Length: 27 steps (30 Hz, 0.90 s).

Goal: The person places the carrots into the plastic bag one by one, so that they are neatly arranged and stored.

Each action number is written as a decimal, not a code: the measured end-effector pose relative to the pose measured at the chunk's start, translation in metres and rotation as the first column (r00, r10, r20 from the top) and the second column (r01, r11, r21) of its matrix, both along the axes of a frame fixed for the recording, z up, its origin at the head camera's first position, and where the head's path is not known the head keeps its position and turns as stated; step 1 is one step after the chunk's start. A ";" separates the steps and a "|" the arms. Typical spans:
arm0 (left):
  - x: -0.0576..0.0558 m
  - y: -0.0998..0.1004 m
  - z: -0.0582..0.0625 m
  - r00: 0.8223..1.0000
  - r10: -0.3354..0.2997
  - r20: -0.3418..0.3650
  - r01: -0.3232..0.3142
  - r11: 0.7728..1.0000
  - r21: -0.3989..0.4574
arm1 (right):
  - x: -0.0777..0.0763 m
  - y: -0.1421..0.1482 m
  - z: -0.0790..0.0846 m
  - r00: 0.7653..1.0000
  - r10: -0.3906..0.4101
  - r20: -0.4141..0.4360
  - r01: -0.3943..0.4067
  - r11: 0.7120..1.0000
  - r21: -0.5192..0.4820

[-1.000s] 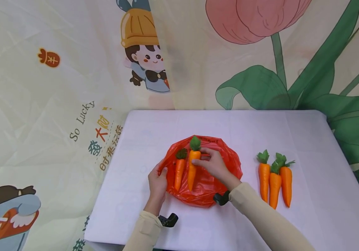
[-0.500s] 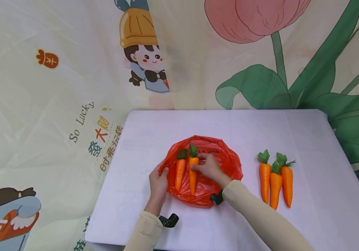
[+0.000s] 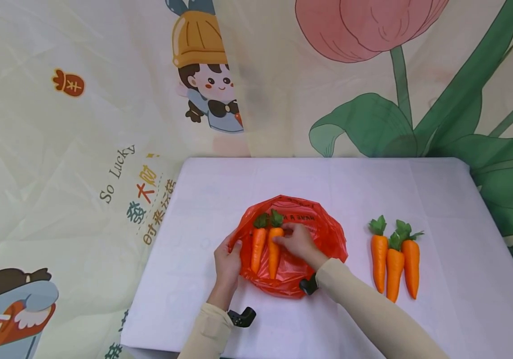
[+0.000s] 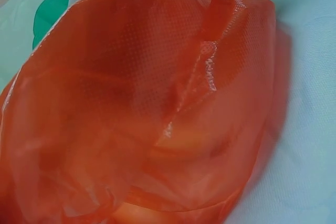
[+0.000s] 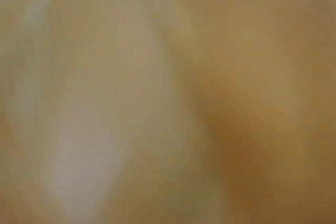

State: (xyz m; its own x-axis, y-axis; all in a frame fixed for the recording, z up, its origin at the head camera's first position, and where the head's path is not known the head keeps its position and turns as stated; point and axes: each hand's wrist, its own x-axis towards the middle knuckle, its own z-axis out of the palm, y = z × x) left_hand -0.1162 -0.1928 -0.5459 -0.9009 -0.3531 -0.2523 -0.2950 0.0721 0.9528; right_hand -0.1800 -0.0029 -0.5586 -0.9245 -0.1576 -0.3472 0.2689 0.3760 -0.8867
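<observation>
A red plastic bag (image 3: 301,274) lies spread with its mouth facing up on the white table. Its left rim is gripped by my left hand (image 3: 228,264), thumb on the near side. Inside, an orange carrot with a green top (image 3: 258,247) rests at the left. Beside it, a second carrot (image 3: 274,259) is pinched near its upper end between the thumb and fingers of my right hand (image 3: 300,243). In the left wrist view the bag's wall (image 4: 157,77) fills most of the picture. The right wrist view is too blurred to make anything out.
Several things lie about on the white table (image 3: 238,177): to the right of the bag is a group of three carrots (image 3: 395,262), tops pointing away. Behind the table hangs a printed cloth (image 3: 274,99). Black cameras sit on both wrists.
My right hand has lowered the second carrot into the bag, moving it slightly towards me and closer to the first carrot. The left hand keeps its hold on the rim.
</observation>
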 end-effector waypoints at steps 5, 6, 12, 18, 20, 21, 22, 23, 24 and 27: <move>0.001 0.000 0.000 1.000 -0.005 -0.004 0.005 1.000 -0.001 | 0.001 0.003 -0.004 1.000 -0.018 -0.013 0.017 0.999 -0.034; 0.001 0.000 0.000 1.000 -0.008 -0.007 0.008 1.000 -0.001 | 0.001 0.004 -0.004 1.000 -0.018 -0.016 0.017 0.999 -0.033; 0.001 0.000 -0.001 1.000 -0.018 -0.015 0.018 1.000 0.002 | 0.004 0.008 -0.001 1.000 -0.010 -0.014 0.010 1.000 -0.010; 0.002 0.000 0.000 1.000 -0.015 -0.002 0.015 1.000 0.019 | 0.008 0.011 0.002 0.999 0.038 -0.005 -0.038 0.999 -0.015; 0.002 0.000 0.001 1.000 -0.013 -0.001 0.013 1.000 0.018 | 0.009 0.012 0.002 0.998 0.060 -0.009 -0.060 0.998 -0.022; 0.002 0.000 0.001 1.000 -0.012 0.000 0.012 1.000 0.017 | 0.010 0.012 0.002 0.998 0.070 -0.008 -0.070 0.997 -0.028; 0.002 0.001 0.001 1.000 -0.011 0.001 0.011 1.000 0.016 | 0.011 0.012 0.001 0.997 0.078 -0.010 -0.078 0.996 -0.035; 0.002 0.001 0.001 1.000 -0.011 0.000 0.011 1.000 0.015 | 0.011 0.012 0.001 0.996 0.085 -0.012 -0.085 0.996 -0.041; 0.002 0.001 0.000 1.000 -0.011 -0.001 0.011 1.000 0.014 | 0.011 0.012 0.000 0.996 0.089 -0.015 -0.089 0.995 -0.045; 0.002 0.001 0.000 1.000 -0.009 -0.007 0.010 1.000 0.019 | 0.012 0.012 -0.002 0.994 0.103 -0.024 -0.104 0.993 -0.050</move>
